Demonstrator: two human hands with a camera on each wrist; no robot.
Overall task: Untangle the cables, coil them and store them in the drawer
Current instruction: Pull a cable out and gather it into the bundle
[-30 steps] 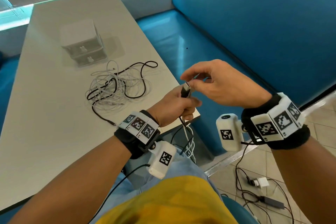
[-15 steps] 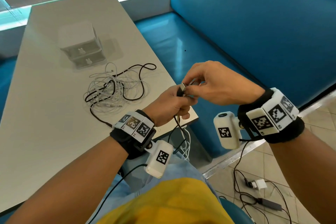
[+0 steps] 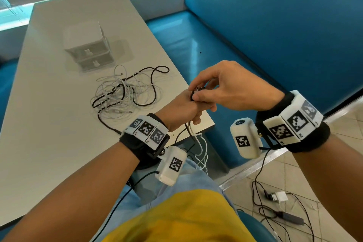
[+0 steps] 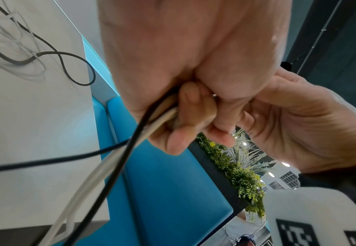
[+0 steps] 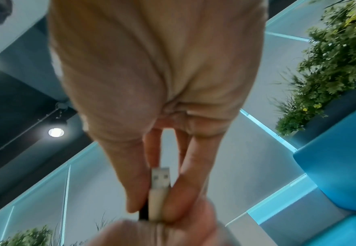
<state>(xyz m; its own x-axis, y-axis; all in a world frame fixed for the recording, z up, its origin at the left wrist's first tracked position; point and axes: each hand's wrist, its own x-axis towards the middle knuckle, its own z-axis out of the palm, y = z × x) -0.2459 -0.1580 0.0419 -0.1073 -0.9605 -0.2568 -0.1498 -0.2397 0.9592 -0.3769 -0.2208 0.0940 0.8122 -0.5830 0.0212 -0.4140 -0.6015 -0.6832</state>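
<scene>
While both hands meet just off the near corner of the surface (image 3: 59, 143), the work sits at the plug ends. Left hand (image 3: 180, 112) is fisted round a white cable (image 4: 101, 168) and a black cable (image 4: 118, 166); both strands leave the bottom of the fist and hang down past the surface edge toward the lap. Right hand (image 3: 231, 88) comes in from the right and above, its fingertips (image 5: 185, 188) pinching a white USB plug (image 5: 161, 176) with a black plug body just beside it; plug tip points up, away from the left fist, so the long axis runs roughly vertical, fist below, pinch on top.

Judgement: the step in hand is sorting the two plug ends before pulling one cable free. The right hand has the free end, the left only anchors, so a draw would go up and away from the fist, along the plug's axis. Risk: both cables share the fist and may drag together.

Farther out on the surface lies the tangle (image 3: 125, 92), white loops with black line threaded through, well apart from the hands. Beyond it, the small drawer unit (image 3: 88, 49), both drawers closed.
</scene>
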